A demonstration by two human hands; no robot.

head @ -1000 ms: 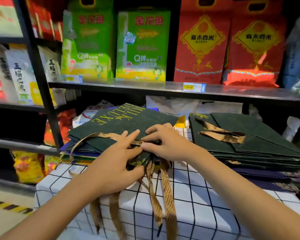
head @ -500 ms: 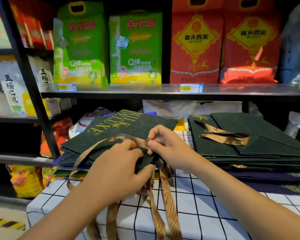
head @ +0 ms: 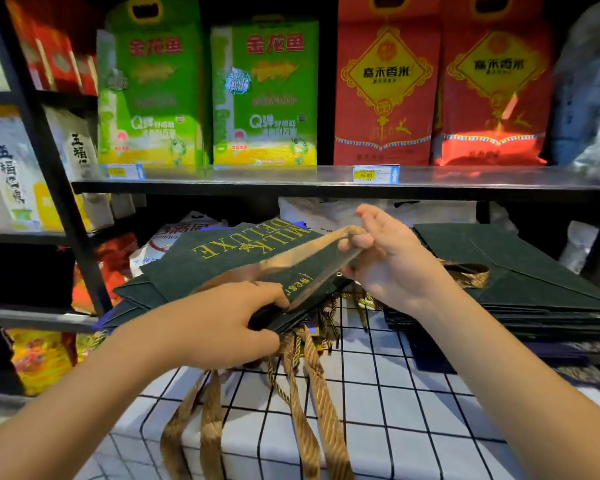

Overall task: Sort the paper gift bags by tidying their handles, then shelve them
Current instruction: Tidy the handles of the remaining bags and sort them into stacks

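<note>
Tidying the handle on the top gift bag of the left pile

The top bag [head: 243, 258], dark green with gold lettering, is lying flat on the left pile [head: 136, 299] on the checked cloth [head: 413, 410]. Its gold ribbon handle [head: 291, 258] is being drawn up and back over the bag's face, probably so it will lie flat on top. The right hand [head: 388, 261] is pinching the ribbon's loop between thumb and curled fingers, lifting it clear. The left hand [head: 229, 320] is gripping the bag's near edge, fingers clamped on it, seemingly to steady the bag against the pull. Other handles [head: 312, 382] are dangling off the cloth's front. A 2nd pile [head: 534, 271] of green bags is sitting to the right, 1 handle laid on top, below the shelf [head: 291, 183] of rice packs.
</note>
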